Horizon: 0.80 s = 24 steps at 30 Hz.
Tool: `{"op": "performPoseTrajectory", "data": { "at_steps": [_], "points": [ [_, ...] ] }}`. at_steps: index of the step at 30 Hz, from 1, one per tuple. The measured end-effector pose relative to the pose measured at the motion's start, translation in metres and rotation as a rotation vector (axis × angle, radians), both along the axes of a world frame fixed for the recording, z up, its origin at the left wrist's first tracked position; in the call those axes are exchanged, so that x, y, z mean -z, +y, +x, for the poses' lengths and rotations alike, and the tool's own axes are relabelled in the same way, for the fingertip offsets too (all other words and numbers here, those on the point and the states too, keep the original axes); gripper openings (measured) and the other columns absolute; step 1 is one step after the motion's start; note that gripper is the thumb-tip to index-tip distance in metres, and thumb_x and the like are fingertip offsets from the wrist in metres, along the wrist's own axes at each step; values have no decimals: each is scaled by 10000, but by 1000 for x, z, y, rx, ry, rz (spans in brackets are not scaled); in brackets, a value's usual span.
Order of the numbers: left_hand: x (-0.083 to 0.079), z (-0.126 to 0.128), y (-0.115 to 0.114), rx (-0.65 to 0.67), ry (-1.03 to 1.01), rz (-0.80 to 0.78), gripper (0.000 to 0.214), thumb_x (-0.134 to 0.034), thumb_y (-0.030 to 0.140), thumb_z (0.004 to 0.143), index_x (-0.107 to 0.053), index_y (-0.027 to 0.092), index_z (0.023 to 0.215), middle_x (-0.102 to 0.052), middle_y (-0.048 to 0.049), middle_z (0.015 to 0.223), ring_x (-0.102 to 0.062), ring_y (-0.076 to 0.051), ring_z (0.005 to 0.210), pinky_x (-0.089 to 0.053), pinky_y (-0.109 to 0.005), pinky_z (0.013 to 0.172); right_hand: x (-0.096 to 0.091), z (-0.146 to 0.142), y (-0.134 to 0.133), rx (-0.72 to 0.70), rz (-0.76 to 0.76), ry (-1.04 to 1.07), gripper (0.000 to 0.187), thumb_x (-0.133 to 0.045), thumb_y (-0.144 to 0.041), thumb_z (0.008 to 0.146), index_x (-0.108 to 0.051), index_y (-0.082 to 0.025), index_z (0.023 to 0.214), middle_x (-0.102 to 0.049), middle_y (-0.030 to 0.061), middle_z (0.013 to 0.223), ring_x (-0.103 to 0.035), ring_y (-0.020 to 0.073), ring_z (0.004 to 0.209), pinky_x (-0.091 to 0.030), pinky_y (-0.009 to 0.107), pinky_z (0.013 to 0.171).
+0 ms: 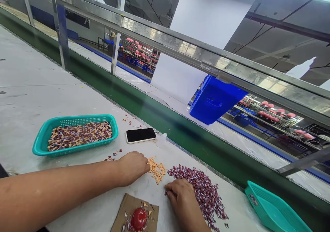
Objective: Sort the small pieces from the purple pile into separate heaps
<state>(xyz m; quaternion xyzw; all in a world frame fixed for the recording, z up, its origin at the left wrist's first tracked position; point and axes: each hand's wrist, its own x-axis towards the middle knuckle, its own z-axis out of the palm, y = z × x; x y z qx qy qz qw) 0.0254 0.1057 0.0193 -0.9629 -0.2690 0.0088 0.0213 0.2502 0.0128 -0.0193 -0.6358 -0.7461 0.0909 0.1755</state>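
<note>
Factory hall stretches behind a long pale workbench [38,60], with a green-sided conveyor [144,113] and a metal rail [165,41] running along its far edge. All places here are taken from the black-screened smartphone [141,135] lying on the bench. Up and to its right, a tilted blue plastic crate [218,99] shows at the rail, with racks of pink items [270,113] farther off. Just left of the phone sits a teal mesh basket [77,119] heaped with small purple-and-tan pieces, while a second teal tray [273,208] lies well off to the lower right.

Below the phone, the left hand [131,168] is loosely curled, its fingertips [147,168] touching a small pile of orange pieces [156,170]. Lower and to the right, the right hand [180,197] rests with fingers curled against a large pile of dark red pieces [203,194]. Whether either hand holds a piece cannot be told. Nearer the person, a cardboard scrap [123,211] carries a glossy red blob [138,218]. A small translucent bottle [161,140] stands touching the phone's right end.
</note>
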Motion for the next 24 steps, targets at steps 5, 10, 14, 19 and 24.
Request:
{"op": "performPoseTrajectory", "data": {
  "at_steps": [5, 10, 14, 19, 24],
  "points": [
    [-3, 0, 2, 29, 26, -67, 220, -576, 3, 751, -679, 164, 857, -727, -109, 867, -687, -289, 813, -497, -344, 667, 1, -7, -2, 12, -22, -30, 243, -616, -11, 787, -716, -232, 766, -688, 15, 814, -581, 208, 863, -354, 315, 798],
    [-4, 3, 0, -23, 14, -168, 273, -557, -71, 678, -702, 118, 812, -732, -162, 839, -695, -323, 742, -506, -363, 620, 3, -11, -5, 20, 19, 10, 206, -545, 5, 748, -640, -176, 719, -654, 50, 783, -561, 229, 827, -368, 350, 787],
    [-11, 5, -12, -44, -169, -338, 183, -583, 38, 743, -704, 162, 801, -739, -98, 867, -683, -267, 789, -497, -320, 683, 5, -19, -10, -26, 9, 420, 106, -542, -77, 694, -575, -177, 687, -608, 34, 713, -552, 197, 716, -392, 306, 687],
    [-19, 13, -41, -174, -480, -605, 194, -543, 112, 769, -699, 190, 854, -727, -5, 835, -655, -149, 764, -474, -191, 666, 5, -36, -20, -237, -241, 1146, 166, -686, -318, 725, -574, -196, 719, -585, -14, 657, -507, 131, 598, -361, 244, 589],
    [-17, 15, -62, -275, -652, -833, 227, -521, 114, 712, -714, 177, 814, -700, 8, 777, -644, -133, 712, -465, -165, 603, 0, -43, -23, -356, -333, 1555, 251, -782, -369, 719, -593, -206, 749, -619, -23, 610, -519, 105, 550, -363, 236, 585]
  ]
}}
